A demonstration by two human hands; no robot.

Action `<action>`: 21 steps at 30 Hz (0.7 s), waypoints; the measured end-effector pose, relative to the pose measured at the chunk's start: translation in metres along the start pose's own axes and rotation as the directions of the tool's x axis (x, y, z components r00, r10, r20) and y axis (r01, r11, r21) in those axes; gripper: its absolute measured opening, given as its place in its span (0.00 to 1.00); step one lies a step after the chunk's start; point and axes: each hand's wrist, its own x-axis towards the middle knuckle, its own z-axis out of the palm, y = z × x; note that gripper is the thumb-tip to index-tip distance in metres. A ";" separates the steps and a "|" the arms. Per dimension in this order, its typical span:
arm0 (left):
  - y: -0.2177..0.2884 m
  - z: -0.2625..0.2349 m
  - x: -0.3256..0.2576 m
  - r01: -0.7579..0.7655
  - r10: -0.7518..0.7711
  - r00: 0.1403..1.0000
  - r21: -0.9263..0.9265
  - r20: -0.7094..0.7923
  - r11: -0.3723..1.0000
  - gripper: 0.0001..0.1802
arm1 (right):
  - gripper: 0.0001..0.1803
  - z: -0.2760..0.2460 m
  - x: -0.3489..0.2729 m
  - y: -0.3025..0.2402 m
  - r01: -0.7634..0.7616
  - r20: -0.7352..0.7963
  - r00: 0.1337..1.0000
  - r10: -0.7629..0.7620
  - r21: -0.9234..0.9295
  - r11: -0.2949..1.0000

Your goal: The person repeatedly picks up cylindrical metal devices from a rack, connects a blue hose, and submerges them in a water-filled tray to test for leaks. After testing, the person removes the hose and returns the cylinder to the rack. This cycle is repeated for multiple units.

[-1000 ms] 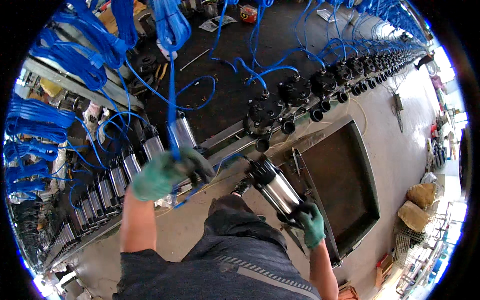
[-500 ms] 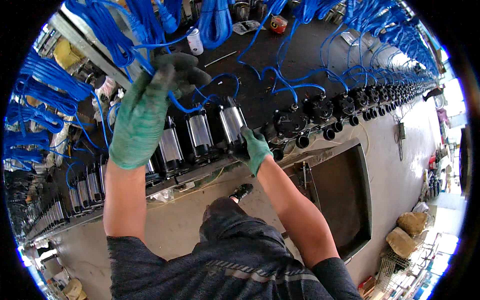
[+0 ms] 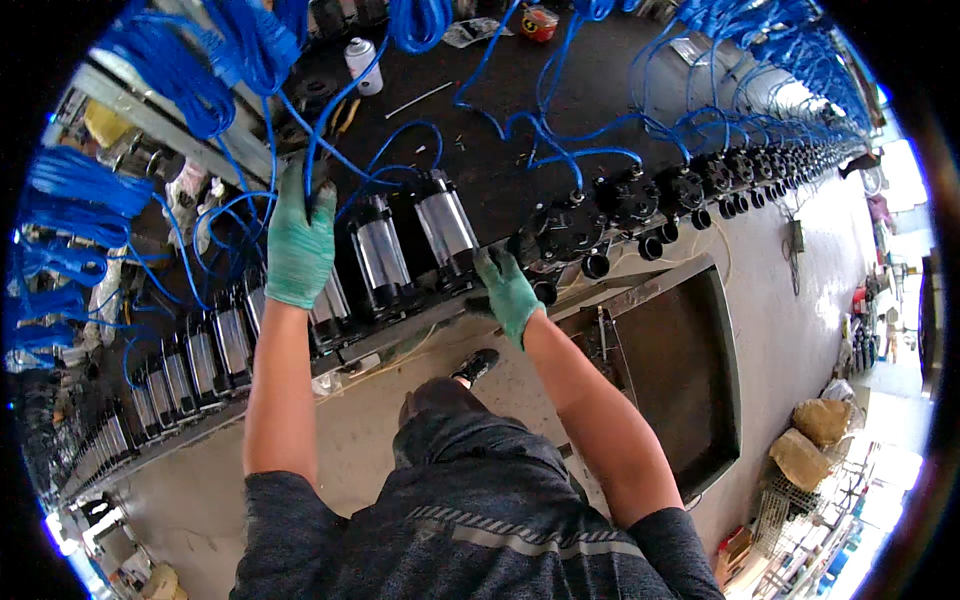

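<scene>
My left hand (image 3: 301,245), in a green glove with dark fingertips, is closed on a blue cable (image 3: 318,135), which runs between thumb and forefinger. Below it stand silver cylinders with black ends, probably motors, one partly hidden by the hand. My right hand (image 3: 510,292), gloved alike, has its fingers apart and stretched toward the black lower end of the nearest silver cylinder (image 3: 446,222). They seem to touch it, without a visible grip. A second silver cylinder (image 3: 380,252) stands upright between my hands. Just right of my right hand sits a black pump housing (image 3: 570,232).
Silver cylinders (image 3: 200,360) line the bench to the left, black housings (image 3: 680,188) to the right. Coiled blue cables (image 3: 245,45) hang above. A spray can (image 3: 363,66), a metal rod (image 3: 418,100) and pliers (image 3: 348,116) lie farther back. A dark metal trough (image 3: 735,370) stands on the floor.
My left hand has come down and nearer, from raised and blurred over the cables to the row of cylinders. The right hand has slipped slightly rightward off its cylinder, fingers straighter. The view has shifted a little.
</scene>
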 end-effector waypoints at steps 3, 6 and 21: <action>0.015 0.031 -0.003 -0.185 0.272 0.936 0.344 -0.225 0.921 0.37 | 0.35 -0.033 -0.033 0.015 -0.029 0.106 0.994 0.030 -0.008 1.000; 0.025 0.064 -0.013 -0.301 0.303 0.953 0.086 -0.021 0.950 0.20 | 0.28 -0.081 -0.078 0.033 -0.007 0.183 0.982 0.044 -0.199 0.980; 0.117 0.248 -0.042 0.563 0.167 0.759 -0.764 0.629 0.316 0.19 | 0.21 -0.187 -0.283 0.135 0.042 -0.318 0.920 0.228 0.659 0.751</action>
